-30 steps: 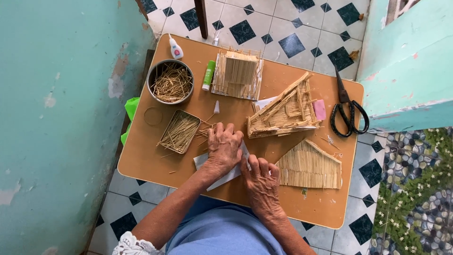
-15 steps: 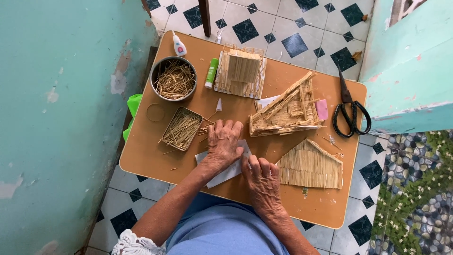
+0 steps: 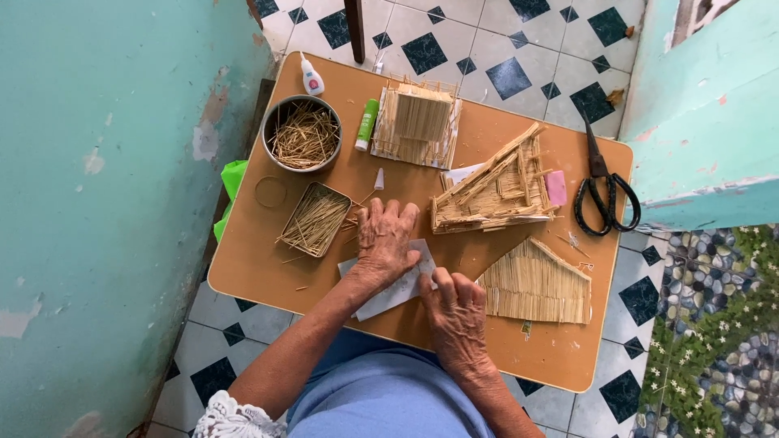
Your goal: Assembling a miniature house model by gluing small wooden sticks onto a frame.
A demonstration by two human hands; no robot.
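The white paper sheet (image 3: 388,292) lies on the near edge of the small wooden table (image 3: 260,268), pinned under both your hands. Your left hand (image 3: 386,240) lies flat on it, fingers spread and pointing away from you. Your right hand (image 3: 454,312) rests on its right end with fingers curled down — whether they pinch anything you cannot tell. Just left sits a rectangular tin of straws (image 3: 315,219); to the right lies a flat straw gable panel (image 3: 535,284) — beyond it, a straw house frame (image 3: 499,188)
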